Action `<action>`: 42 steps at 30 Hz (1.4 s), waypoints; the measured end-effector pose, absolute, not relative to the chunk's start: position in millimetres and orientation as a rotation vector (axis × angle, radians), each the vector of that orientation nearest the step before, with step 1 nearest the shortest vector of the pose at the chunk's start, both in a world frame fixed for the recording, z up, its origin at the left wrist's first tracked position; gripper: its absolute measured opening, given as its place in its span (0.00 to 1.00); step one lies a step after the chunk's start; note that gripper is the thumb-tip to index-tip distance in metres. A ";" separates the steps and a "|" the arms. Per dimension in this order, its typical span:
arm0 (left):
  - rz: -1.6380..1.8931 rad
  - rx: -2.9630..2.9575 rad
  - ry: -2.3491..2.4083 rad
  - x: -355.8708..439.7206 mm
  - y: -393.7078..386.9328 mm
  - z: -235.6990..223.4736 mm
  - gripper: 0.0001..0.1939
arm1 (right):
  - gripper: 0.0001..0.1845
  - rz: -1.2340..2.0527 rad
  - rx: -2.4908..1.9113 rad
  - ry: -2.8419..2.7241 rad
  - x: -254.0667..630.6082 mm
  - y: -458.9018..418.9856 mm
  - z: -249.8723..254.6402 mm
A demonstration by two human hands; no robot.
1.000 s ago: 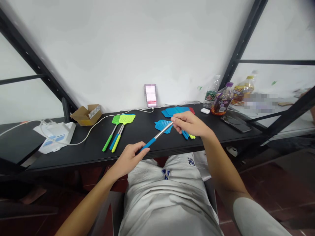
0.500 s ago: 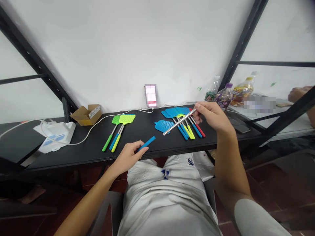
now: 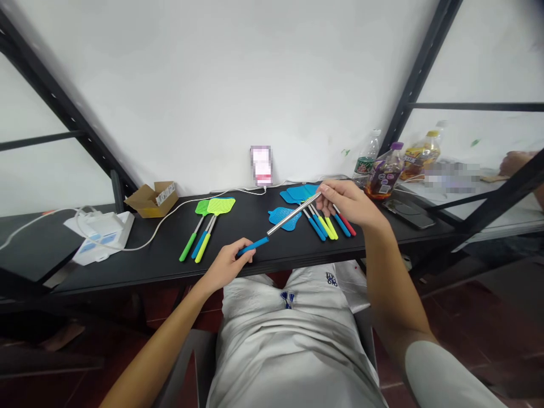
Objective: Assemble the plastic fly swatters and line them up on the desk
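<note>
Pinching a smooth, matte blue tube (image 3: 255, 245) in closed fingers, the left hand (image 3: 228, 263) tilts it toward two o'clock, where a shiny, slim silver rod (image 3: 292, 215) slants, its upper end pinched firmly by the right hand (image 3: 346, 204).

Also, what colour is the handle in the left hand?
The handle in the left hand is blue, clearest in the head view.

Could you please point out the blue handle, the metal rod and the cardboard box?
Blue handle (image 3: 258, 243): head view, its exposed end.
Metal rod (image 3: 293, 215): head view, middle of its shaft.
Cardboard box (image 3: 152, 212): head view, front wall.
</note>
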State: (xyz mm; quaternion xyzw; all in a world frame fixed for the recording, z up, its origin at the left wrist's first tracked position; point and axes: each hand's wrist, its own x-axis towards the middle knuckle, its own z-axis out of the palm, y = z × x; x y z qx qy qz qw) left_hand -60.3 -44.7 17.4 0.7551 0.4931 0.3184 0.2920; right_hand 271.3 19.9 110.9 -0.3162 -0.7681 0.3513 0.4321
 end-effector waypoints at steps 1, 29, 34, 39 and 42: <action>0.847 2.021 1.311 -60.0 -45.1 18.1 0.14 | 0.25 0.879 -0.787 -1.934 269.2 19.9 110.4; 0.842 2.016 1.249 -64.7 -42.7 15.8 0.17 | 0.21 0.837 -0.724 -1.978 248.2 22.3 104.5; 0.915 1.834 1.192 -66.5 -39.6 8.8 0.17 | 0.17 0.862 -0.798 -2.091 242.5 25.6 98.2; 0.890 1.876 1.204 -68.8 -39.0 9.4 0.17 | 0.14 0.908 -0.847 -2.181 213.4 24.7 84.9; 0.902 1.806 1.200 -70.8 -40.4 11.5 0.16 | 0.14 0.906 -0.843 -2.161 202.5 25.7 79.8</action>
